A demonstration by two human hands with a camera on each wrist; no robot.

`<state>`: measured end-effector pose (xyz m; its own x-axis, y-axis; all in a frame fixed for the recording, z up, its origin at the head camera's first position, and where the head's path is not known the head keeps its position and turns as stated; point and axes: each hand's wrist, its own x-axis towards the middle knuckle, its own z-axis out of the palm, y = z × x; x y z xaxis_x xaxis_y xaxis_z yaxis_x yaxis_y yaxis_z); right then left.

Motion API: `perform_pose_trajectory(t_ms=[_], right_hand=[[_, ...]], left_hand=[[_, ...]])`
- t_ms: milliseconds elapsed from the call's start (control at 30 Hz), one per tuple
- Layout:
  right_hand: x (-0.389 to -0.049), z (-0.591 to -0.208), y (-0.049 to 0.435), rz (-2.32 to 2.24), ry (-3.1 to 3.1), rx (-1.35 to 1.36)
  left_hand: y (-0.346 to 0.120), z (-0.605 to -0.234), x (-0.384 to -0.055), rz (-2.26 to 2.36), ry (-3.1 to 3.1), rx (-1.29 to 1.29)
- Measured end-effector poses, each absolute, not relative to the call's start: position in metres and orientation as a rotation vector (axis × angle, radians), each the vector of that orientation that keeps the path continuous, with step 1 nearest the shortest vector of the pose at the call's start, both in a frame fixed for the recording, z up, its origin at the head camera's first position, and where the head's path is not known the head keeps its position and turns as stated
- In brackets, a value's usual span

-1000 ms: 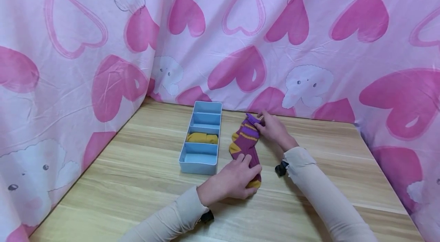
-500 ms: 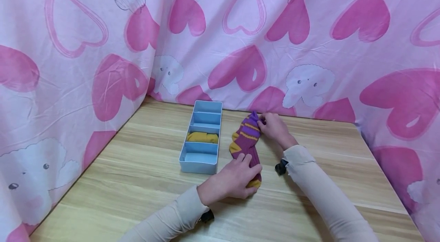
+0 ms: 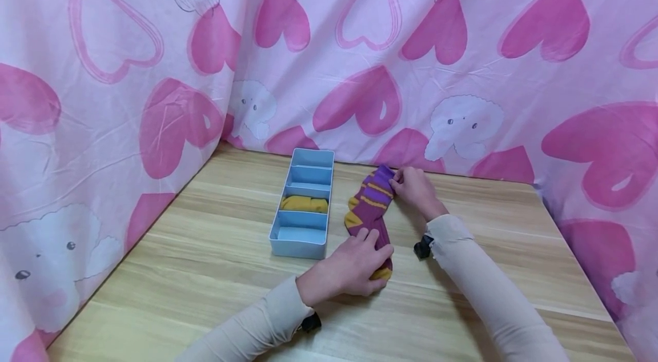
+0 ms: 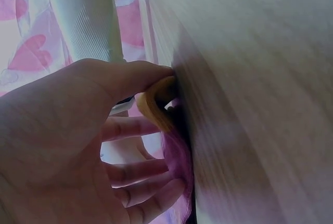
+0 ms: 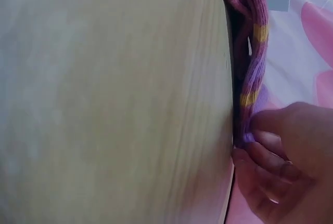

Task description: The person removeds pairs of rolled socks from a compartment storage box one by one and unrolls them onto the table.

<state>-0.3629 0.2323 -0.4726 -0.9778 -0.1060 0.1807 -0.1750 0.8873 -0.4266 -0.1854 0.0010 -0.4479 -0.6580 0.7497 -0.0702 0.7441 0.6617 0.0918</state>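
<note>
The pair of striped purple socks lies flat on the bench, its long axis running away from the person, and the relation that counts is one hand at each end of that axis. The right hand is at the far end, on the right edge of the purple cuff, its grip pinched together on the fabric. The left hand covers the near end by the mustard toe; its thumb and fingers are apart, resting over the fabric, with the toe edge curling up between them. Midway, the mustard heels bow left, toward the light-blue divided box. That box stands just beside the socks, roughly parallel, so its compartments open crosswise to the socks' length; one holds a folded mustard cloth item. The left hand is nearer the box.
</note>
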Motion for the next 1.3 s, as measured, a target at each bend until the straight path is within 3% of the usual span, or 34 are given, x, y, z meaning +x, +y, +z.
perform_pose_trajectory(t_ms=[567, 800, 1000, 1300], right_hand=[[-0.333, -0.469, 0.245, 1.073, -2.877, 0.355], [-0.308, -0.468, 0.235, 1.114, -2.812, 0.581], [-0.29, -0.467, 0.228, 1.076, -2.861, 0.776], [-0.284, -0.47, 0.226, 1.019, -2.858, 0.858]], left_hand=[[0.005, -0.453, -0.188, 0.206, 2.769, 1.197], [0.009, -0.454, -0.192, 0.251, 2.911, 1.2], [0.019, -0.452, -0.198, 0.224, 3.114, 1.039], [0.032, -0.46, -0.228, 0.27, 3.224, 0.813]])
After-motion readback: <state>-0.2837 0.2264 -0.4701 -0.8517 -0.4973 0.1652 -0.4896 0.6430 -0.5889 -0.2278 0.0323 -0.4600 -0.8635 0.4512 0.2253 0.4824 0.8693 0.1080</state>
